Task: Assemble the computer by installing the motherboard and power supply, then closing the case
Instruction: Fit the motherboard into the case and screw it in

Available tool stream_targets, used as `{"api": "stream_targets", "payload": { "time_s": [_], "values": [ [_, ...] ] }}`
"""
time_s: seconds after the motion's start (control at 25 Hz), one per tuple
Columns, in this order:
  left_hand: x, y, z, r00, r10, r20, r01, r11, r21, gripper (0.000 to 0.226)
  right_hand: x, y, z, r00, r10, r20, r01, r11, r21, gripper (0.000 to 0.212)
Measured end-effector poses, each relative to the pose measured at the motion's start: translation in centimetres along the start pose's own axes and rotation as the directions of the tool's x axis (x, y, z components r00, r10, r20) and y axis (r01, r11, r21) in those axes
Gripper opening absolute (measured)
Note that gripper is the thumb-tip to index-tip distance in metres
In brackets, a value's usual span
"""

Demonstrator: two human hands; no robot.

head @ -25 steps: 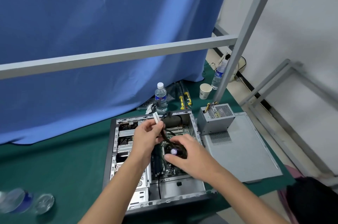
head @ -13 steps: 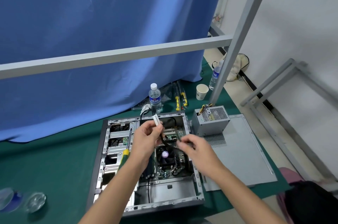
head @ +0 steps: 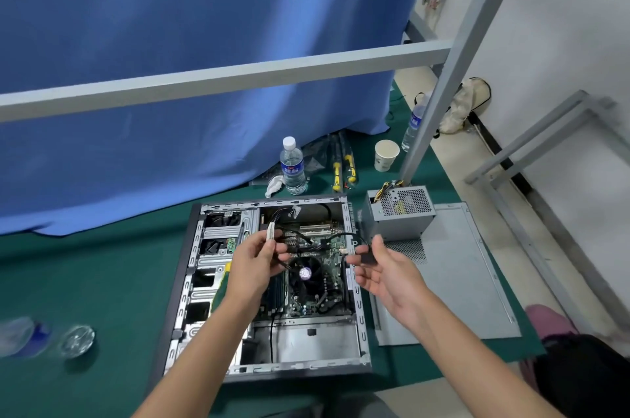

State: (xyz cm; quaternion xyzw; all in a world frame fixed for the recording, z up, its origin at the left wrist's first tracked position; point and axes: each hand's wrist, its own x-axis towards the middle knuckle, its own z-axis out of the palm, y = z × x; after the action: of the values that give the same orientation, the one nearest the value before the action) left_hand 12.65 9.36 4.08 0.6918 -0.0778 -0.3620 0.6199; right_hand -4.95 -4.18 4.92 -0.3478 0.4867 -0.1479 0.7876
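Both hands have risen apart above the open grey computer case [head: 191, 281], left hand [head: 254, 260] pinching a white connector [head: 270, 231], right hand [head: 381, 267] holding a black cable plug [head: 363, 250], so cabling continues.

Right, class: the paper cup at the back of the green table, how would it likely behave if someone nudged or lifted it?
The paper cup looks thin-walled, so probably light and easy to crush. It stands upright on a narrower base, so a nudge might tip it, then it could roll in a curve. Whether it holds liquid cannot be seen.
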Motion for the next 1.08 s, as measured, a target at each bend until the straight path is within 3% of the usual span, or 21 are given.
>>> {"api": "stream_targets", "payload": {
  "time_s": [0.16, 0.4, 0.6, 0.72, 0.8, 0.88, 0.96, 1.08],
  "values": [
    [0.4, -0.7, -0.8, 0.999, -0.038, 0.017, 0.039, 0.999, -0.012, 0.019, 0.3, 0.1, 0.9, 0.999, 0.033, 0.004, -0.033, 0.998, 0.052, 0.041],
    [1.3, -0.9, -2.3, 0.985, -0.078, 0.151, 0.071, 0.996, 0.053, 0.01, 0.8, 0.6, 3.1, 0.999, -0.039, -0.02, 0.04, 0.999, 0.022, 0.036],
    [2.8, -0.1, -4.3, 0.964, -0.148, 0.221, 0.129, 0.987, 0.098, 0.015, 1.1, 0.6, 4.8, 0.986, -0.116, 0.121, 0.112, 0.993, 0.037, 0.026],
    [4.2, 0.0, -5.6, 0.952, -0.164, 0.26, 0.115, 0.975, 0.192, 0.019, 1.7, 0.2, 5.3, 0.968, -0.194, 0.159, 0.204, 0.978, -0.051, 0.032],
    [4.8, -0.1, -6.3, 0.944, -0.174, 0.281, 0.115, 0.97, 0.214, 0.022, 2.2, 0.2, 5.6, 0.962, -0.243, 0.127, 0.262, 0.952, -0.16, 0.023],
    [4.9, -0.2, -6.9, 0.946, -0.168, 0.279, 0.117, 0.975, 0.191, 0.026, 2.7, 0.5, 5.7, 0.947, -0.315, 0.065, 0.315, 0.866, -0.388, 0.019],
    [5.1, 0.1, -7.4, 0.957, -0.14, 0.253, 0.099, 0.981, 0.167, 0.029, 3.3, 0.6, 5.3, 0.931, -0.361, 0.057, 0.316, 0.716, -0.623, 0.029],
    [5.5, 0.4, -7.9, 0.962, -0.104, 0.251, 0.073, 0.989, 0.13, 0.031, 4.0, 0.9, 4.5, 0.899, -0.433, 0.064, 0.225, 0.332, -0.916, 0.036]
  ]
}}
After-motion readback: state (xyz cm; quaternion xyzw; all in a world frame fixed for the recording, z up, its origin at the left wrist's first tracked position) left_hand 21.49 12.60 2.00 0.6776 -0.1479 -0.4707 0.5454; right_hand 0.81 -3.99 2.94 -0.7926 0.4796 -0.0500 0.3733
